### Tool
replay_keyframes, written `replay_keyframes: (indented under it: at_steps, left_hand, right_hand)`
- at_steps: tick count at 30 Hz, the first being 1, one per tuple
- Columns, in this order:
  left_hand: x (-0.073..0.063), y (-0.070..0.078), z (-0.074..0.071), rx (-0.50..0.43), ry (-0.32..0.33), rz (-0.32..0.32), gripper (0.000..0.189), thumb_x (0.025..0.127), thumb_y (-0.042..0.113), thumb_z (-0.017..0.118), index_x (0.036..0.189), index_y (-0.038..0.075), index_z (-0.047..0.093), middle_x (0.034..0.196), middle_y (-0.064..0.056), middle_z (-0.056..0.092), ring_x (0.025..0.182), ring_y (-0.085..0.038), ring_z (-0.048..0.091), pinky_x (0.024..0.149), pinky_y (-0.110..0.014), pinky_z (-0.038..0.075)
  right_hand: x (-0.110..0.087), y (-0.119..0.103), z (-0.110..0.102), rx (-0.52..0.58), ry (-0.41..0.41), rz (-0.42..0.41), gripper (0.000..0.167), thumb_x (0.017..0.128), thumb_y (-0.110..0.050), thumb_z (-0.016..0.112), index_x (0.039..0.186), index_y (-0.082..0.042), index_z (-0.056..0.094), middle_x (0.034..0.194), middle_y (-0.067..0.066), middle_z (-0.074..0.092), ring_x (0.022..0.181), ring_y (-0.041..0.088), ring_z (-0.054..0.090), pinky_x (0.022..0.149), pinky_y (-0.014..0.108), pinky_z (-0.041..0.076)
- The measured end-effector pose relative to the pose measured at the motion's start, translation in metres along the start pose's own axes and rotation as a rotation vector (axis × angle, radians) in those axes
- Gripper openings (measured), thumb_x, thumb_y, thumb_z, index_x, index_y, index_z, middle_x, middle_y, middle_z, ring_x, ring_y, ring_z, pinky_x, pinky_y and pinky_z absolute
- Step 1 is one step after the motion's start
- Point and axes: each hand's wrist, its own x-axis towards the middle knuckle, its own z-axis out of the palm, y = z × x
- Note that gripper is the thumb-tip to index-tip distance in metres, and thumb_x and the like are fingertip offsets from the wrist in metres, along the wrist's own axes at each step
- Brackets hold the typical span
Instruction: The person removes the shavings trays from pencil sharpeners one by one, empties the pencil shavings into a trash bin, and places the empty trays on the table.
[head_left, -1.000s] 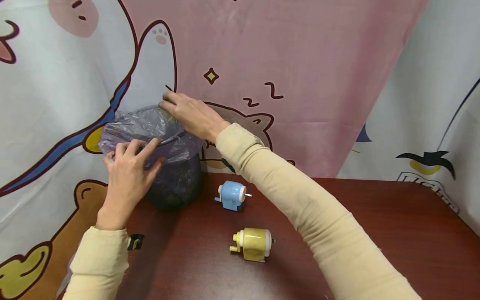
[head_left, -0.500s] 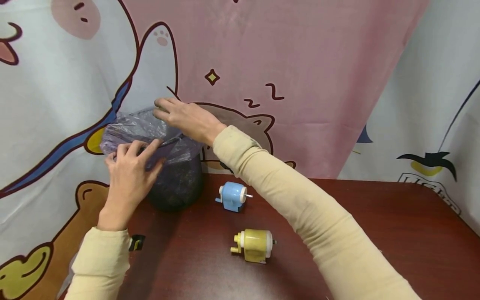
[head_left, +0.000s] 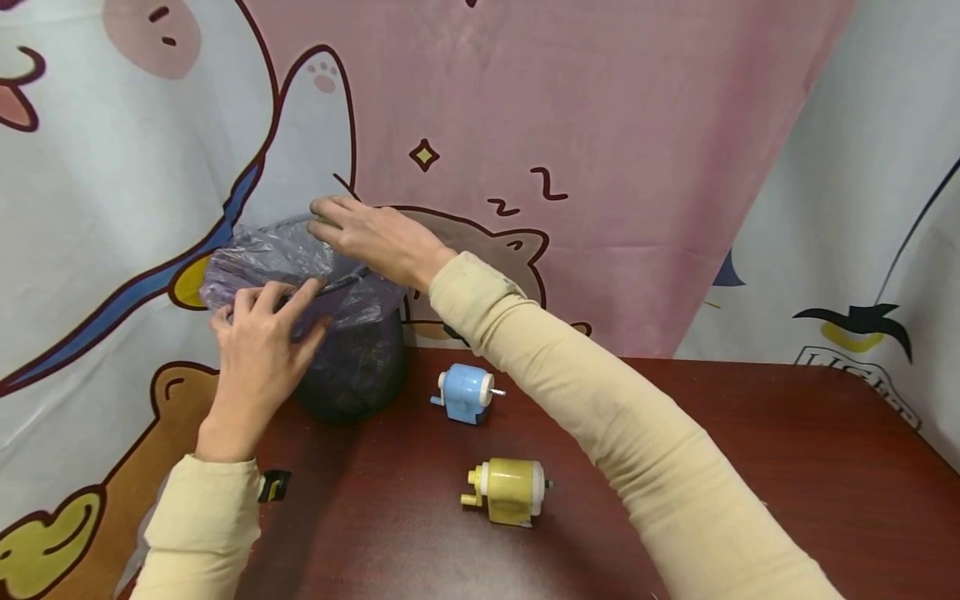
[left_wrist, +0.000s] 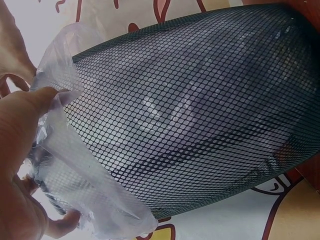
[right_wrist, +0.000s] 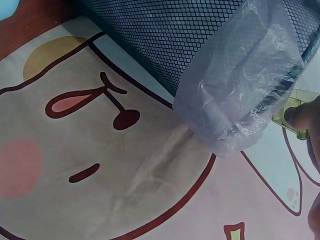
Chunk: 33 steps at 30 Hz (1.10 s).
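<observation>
A black mesh trash can (head_left: 352,375) stands on the table's left side, lined with a thin purplish plastic bag (head_left: 258,254) folded over its rim. At the near rim my left hand (head_left: 258,358) grips the edge and bag, thumb (left_wrist: 42,97) on the outer side. Above the can's opening, my right hand (head_left: 382,242) reaches across from the right. It holds a translucent yellow plastic box (right_wrist: 304,97) by the bag's edge, seen in the right wrist view; in the head view the hand covers the box. The can's contents are hidden.
A blue crank pencil sharpener (head_left: 463,392) sits right of the can, with a yellow one (head_left: 512,492) nearer the front. Behind the reddish-brown table (head_left: 750,467) hangs a cartoon-printed cloth (head_left: 600,125). A small black-and-yellow item (head_left: 273,486) lies by the left sleeve.
My right hand has shifted slightly left and down over the can, and the yellow box has gone out of sight beneath it in the head view. My left hand stays on the rim.
</observation>
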Motion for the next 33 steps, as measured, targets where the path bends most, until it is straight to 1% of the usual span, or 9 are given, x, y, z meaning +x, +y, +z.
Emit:
replay_keyframes:
  at_steps: [4, 8, 13, 16, 19, 21, 24, 30, 33]
  left_hand:
    - [0.0, 0.0, 0.001, 0.003, 0.003, 0.005, 0.052, 0.087, 0.019, 0.081, 0.136, 0.014, 0.065, 0.117, -0.025, 0.063, 0.11, -0.05, 0.051, 0.094, -0.084, 0.03]
    - [0.0, 0.0, 0.003, 0.013, 0.007, 0.013, 0.051, 0.087, 0.019, 0.081, 0.136, 0.014, 0.064, 0.117, -0.025, 0.063, 0.109, -0.05, 0.051, 0.093, -0.083, 0.032]
    - [-0.001, -0.002, 0.004, 0.025, 0.016, 0.036, 0.053, 0.087, 0.022, 0.081, 0.136, 0.013, 0.063, 0.119, -0.025, 0.062, 0.11, -0.051, 0.051, 0.094, -0.084, 0.031]
    - [0.0, -0.003, 0.004, 0.038, 0.025, 0.054, 0.055, 0.086, 0.027, 0.082, 0.136, 0.013, 0.064, 0.121, -0.025, 0.063, 0.112, -0.052, 0.052, 0.094, -0.083, 0.032]
    - [0.0, -0.004, 0.001, 0.04, 0.03, 0.063, 0.057, 0.085, 0.034, 0.081, 0.135, 0.012, 0.066, 0.124, -0.024, 0.064, 0.114, -0.052, 0.052, 0.093, -0.08, 0.034]
    - [0.0, -0.004, -0.001, 0.038, 0.03, 0.064, 0.059, 0.085, 0.038, 0.08, 0.136, 0.013, 0.066, 0.125, -0.023, 0.065, 0.116, -0.051, 0.053, 0.092, -0.079, 0.036]
    - [-0.001, -0.005, -0.005, 0.03, 0.037, 0.063, 0.061, 0.085, 0.042, 0.078, 0.138, 0.015, 0.066, 0.127, -0.021, 0.066, 0.117, -0.05, 0.053, 0.09, -0.078, 0.037]
    - [-0.006, -0.006, -0.012, 0.007, 0.076, 0.057, 0.064, 0.083, 0.045, 0.075, 0.139, 0.016, 0.065, 0.127, -0.02, 0.067, 0.117, -0.05, 0.055, 0.086, -0.078, 0.039]
    - [-0.008, -0.007, -0.015, 0.009, 0.083, 0.058, 0.065, 0.084, 0.049, 0.072, 0.139, 0.016, 0.064, 0.128, -0.02, 0.066, 0.119, -0.049, 0.054, 0.086, -0.077, 0.039]
  right_hand:
    - [-0.002, 0.001, 0.0, 0.01, -0.001, 0.007, 0.053, 0.104, -0.002, 0.053, 0.154, -0.013, 0.044, 0.16, 0.01, 0.041, 0.148, 0.025, 0.04, 0.093, 0.033, 0.059]
    - [-0.005, 0.003, -0.002, 0.057, -0.002, 0.037, 0.054, 0.103, 0.0, 0.054, 0.154, -0.013, 0.044, 0.159, 0.011, 0.041, 0.148, 0.026, 0.041, 0.092, 0.034, 0.059]
    - [-0.009, 0.007, -0.002, 0.182, 0.041, 0.106, 0.051, 0.103, -0.001, 0.055, 0.153, -0.01, 0.048, 0.156, 0.015, 0.044, 0.143, 0.027, 0.047, 0.106, 0.032, 0.052]
    - [-0.011, 0.008, 0.0, 0.25, 0.077, 0.154, 0.05, 0.103, -0.003, 0.057, 0.152, -0.011, 0.05, 0.152, 0.015, 0.048, 0.138, 0.028, 0.052, 0.108, 0.032, 0.05]
    - [-0.012, 0.009, 0.001, 0.332, 0.09, 0.216, 0.052, 0.101, -0.006, 0.061, 0.152, -0.013, 0.05, 0.148, 0.015, 0.05, 0.134, 0.027, 0.055, 0.107, 0.032, 0.051]
    - [-0.013, 0.01, 0.001, 0.41, 0.085, 0.275, 0.055, 0.1, -0.009, 0.064, 0.152, -0.014, 0.049, 0.147, 0.013, 0.05, 0.132, 0.025, 0.056, 0.105, 0.031, 0.051]
    - [-0.014, 0.01, 0.001, 0.541, 0.108, 0.372, 0.059, 0.097, -0.012, 0.07, 0.152, -0.012, 0.049, 0.144, 0.012, 0.052, 0.129, 0.023, 0.059, 0.104, 0.029, 0.051]
    - [-0.023, 0.012, 0.001, 0.736, 0.235, 0.526, 0.057, 0.09, -0.014, 0.077, 0.143, -0.007, 0.057, 0.133, 0.012, 0.061, 0.113, 0.021, 0.064, 0.095, 0.026, 0.054]
    - [-0.031, 0.014, -0.001, 0.807, 0.284, 0.587, 0.056, 0.089, -0.017, 0.079, 0.14, -0.005, 0.06, 0.131, 0.012, 0.064, 0.108, 0.021, 0.065, 0.09, 0.025, 0.054]
